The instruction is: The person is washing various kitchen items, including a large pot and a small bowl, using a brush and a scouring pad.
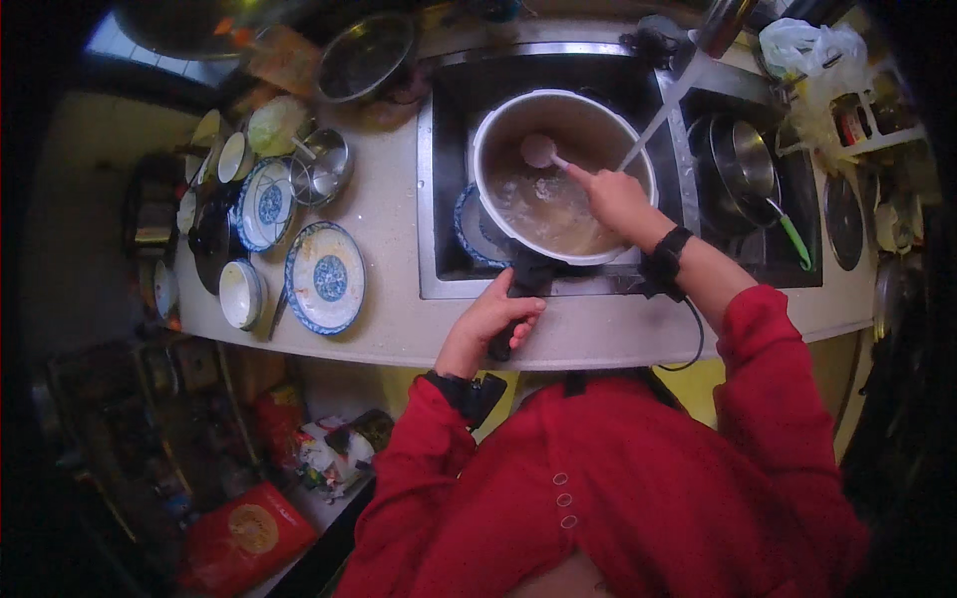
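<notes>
A large metal pot (486,149) with cloudy water in it sits in the left sink basin, tilted slightly. My right hand (620,202) reaches over its rim and grips the handle of a round-headed brush or scrubber (538,151); the exact kind cannot be told. My left hand (497,321) is closed around the pot's black handle (499,345) at the front edge of the sink. Water runs from the faucet (724,30) into the pot near my right hand. Partly under the pot lies a blue-rimmed plate (471,228).
Blue-patterned plates (299,299), white bowls (241,295), a metal strainer or pot (329,168) and a cabbage (277,127) stand on the left counter. The right basin holds dark pans (718,187) and a green-handled utensil (795,243). A black cord (701,336) hangs over the counter edge.
</notes>
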Demonstrator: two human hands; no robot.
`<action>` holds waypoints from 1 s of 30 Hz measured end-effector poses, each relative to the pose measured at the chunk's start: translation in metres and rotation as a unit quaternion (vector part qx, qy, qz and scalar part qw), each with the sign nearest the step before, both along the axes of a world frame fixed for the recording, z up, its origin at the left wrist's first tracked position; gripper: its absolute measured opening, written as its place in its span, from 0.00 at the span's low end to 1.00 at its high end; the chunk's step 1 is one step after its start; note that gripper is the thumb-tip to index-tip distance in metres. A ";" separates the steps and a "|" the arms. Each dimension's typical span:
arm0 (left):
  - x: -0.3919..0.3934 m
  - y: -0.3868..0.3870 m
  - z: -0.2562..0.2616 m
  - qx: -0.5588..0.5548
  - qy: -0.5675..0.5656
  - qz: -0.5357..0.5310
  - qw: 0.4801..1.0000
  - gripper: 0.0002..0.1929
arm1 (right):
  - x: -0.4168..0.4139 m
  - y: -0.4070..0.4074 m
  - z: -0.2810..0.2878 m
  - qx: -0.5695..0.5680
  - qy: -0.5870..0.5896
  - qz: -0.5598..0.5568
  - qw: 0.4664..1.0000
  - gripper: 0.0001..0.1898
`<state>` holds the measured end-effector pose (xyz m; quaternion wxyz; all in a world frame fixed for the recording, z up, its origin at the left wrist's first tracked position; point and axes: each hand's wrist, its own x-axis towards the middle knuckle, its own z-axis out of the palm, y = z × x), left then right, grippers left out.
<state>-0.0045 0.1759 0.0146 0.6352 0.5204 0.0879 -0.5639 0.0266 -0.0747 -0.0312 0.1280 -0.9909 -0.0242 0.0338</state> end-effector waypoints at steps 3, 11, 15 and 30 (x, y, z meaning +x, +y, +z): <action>0.002 0.000 -0.002 0.000 0.007 0.002 1.000 0.23 | -0.011 -0.009 0.021 -0.082 0.048 0.014 0.995 0.21; 0.002 0.001 -0.004 0.011 0.026 0.002 1.000 0.24 | -0.086 -0.049 0.080 -0.082 -0.036 0.101 0.991 0.19; 0.002 0.001 -0.002 -0.006 0.033 -0.002 0.999 0.26 | -0.111 -0.053 0.086 -0.075 -0.167 0.111 0.977 0.20; 0.004 -0.001 -0.001 0.017 0.017 -0.021 1.000 0.24 | -0.128 -0.070 0.068 -0.126 -0.262 -0.021 0.957 0.19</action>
